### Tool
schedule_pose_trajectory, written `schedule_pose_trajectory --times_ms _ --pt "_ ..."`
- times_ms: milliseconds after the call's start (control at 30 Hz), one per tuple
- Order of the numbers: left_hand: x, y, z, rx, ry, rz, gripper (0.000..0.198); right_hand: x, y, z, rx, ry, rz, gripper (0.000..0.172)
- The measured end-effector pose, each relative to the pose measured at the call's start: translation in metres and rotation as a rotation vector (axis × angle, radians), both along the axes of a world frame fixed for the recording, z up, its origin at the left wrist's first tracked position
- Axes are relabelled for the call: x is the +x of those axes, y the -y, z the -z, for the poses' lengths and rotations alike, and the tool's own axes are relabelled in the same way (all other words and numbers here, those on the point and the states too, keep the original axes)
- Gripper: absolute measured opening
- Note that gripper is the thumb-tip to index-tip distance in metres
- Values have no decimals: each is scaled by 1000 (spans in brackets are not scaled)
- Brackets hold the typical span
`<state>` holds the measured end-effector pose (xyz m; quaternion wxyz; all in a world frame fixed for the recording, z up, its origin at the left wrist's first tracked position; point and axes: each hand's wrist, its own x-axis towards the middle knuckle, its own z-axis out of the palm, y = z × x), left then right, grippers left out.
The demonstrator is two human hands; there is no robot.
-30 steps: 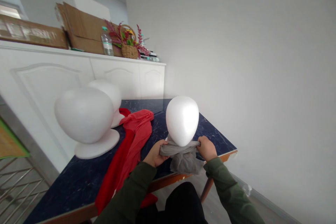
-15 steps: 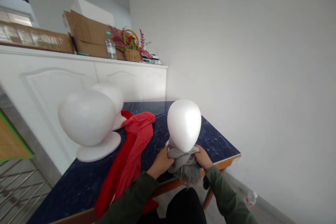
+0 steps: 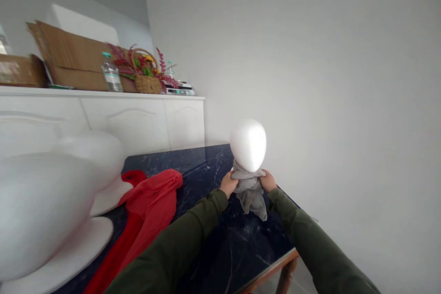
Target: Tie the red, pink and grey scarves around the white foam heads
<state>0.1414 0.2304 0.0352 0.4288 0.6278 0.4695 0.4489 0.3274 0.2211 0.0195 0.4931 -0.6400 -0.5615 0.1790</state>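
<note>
A white foam mannequin head point(image 3: 248, 144) stands upright towards the far right of the dark marble-patterned table point(image 3: 237, 248). A grey cloth point(image 3: 251, 191) is bunched round its neck and hangs down in front. My left hand point(image 3: 228, 183) grips the cloth at the left of the neck, fingers closed. My right hand point(image 3: 268, 181) grips it at the right side, also closed. Both arms in dark green sleeves stretch forward.
A red cloth point(image 3: 144, 211) lies across the table's left half. Two larger white foam heads point(image 3: 44, 202) stand close at the left. Behind is a white cabinet point(image 3: 138, 119) with cardboard boxes point(image 3: 72, 57), a water bottle point(image 3: 111, 73) and a flower basket point(image 3: 146, 78). A white wall is on the right.
The foam head with the grey cloth has been pushed farther from me across the table, both hands still on the cloth. The view has dropped lower and shifted left.
</note>
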Motion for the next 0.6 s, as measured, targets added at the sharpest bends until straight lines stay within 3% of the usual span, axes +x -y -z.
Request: schedule_pose_trajectory --times_ms 167,333,467,600 --pt "30 -75 15 40 -64 7 50 27 -86 3 -44 23 8 38" --pt "38 -126 44 34 -135 -1 56 39 -143 28 -92 30 -41 34" --pt "36 -141 60 33 -211 26 60 48 -155 52 -114 1 -70 35" --pt "27 -124 60 -1 -276 60 71 61 -135 66 -77 -77 -79 52"
